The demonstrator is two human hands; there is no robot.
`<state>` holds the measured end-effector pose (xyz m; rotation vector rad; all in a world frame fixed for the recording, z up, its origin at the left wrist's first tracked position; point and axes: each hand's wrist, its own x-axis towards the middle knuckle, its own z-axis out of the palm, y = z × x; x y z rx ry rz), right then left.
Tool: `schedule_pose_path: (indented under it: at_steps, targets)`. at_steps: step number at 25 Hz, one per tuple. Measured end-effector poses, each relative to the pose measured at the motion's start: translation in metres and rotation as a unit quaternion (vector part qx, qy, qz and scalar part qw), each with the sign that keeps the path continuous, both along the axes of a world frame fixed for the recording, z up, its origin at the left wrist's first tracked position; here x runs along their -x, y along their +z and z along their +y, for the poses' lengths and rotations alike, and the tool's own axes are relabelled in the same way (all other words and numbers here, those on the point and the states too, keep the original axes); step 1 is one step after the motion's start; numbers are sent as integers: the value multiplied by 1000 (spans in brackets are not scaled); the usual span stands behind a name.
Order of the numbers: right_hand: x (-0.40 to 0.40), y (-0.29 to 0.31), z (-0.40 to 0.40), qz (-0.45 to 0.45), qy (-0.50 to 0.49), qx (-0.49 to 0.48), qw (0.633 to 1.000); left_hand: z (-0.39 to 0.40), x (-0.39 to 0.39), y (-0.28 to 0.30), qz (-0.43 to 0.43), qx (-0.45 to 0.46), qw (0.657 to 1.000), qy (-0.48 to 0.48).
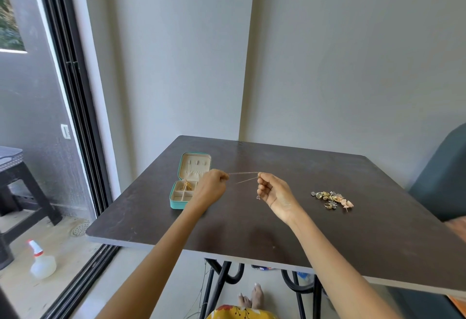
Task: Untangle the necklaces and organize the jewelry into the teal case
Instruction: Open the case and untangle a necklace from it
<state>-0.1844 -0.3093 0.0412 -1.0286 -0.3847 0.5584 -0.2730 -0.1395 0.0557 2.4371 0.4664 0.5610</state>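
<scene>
1. I have both hands raised above the dark table [252, 217], a thin necklace chain [244, 173] drawn between them. My left hand [210, 188] pinches one end with its fingers curled in; my right hand [273, 192] pinches the other, palm turned up, with a small pendant [258, 197] hanging below its fingers.
2. Two strands show between the hands: one nearly level, one slanting down towards the left. I cannot tell whether a knot remains where they meet at the right hand.
3. The teal case [176, 202] lies open on the table just beside my left hand, its lid back; something gold [186, 185] already sits in a rear compartment of the tray, and the front ones look free.
4. A heap of rings and earrings [332, 199] waits well to the right, not yet sorted.
5. To do this step well, I judge the chain should stay only lightly taut; a hard pull would tighten any snag.
6. I would ease the strands apart, then lower the chain into the case pendant first so it does not loop on itself.
</scene>
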Motion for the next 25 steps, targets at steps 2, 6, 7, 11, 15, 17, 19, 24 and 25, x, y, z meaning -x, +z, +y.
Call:
schedule_pose_path:
  at_steps: [2, 6, 7, 11, 15, 17, 19, 24, 25]
  targets:
    - [-1, -1, 0, -5, 5, 11, 1000, 1, -1, -4, 12, 13, 1000, 5]
    - [-4, -10, -4, -24, 11, 57, 998, 3, 1, -2, -52, 141, 989, 15]
    - [-5, -12, -6, -32, 13, 69, 997, 4, 2, -2, -71, 173, 982, 20]
    - [-10, -24, -12, -99, 39, 155, 982, 6, 3, -4, -105, 236, 966, 9]
    - [-13, -27, -12, -175, 42, 251, 951, 6, 2, -6, -137, 295, 946, 14]
    - [-12, -28, -12, -192, 36, 259, 946, 9, 0, -7, -139, 308, 940, 39]
    - [-12, -28, -11, -194, 11, 236, 952, 13, -2, -11, -96, 260, 960, 41]
    - [-10, -21, -5, -158, 14, 151, 976, 3, -7, -19, 16, 81, 996, -41]
    - [-9, -19, -4, -150, 22, 136, 979, 0, -7, -18, 18, 65, 997, -49]
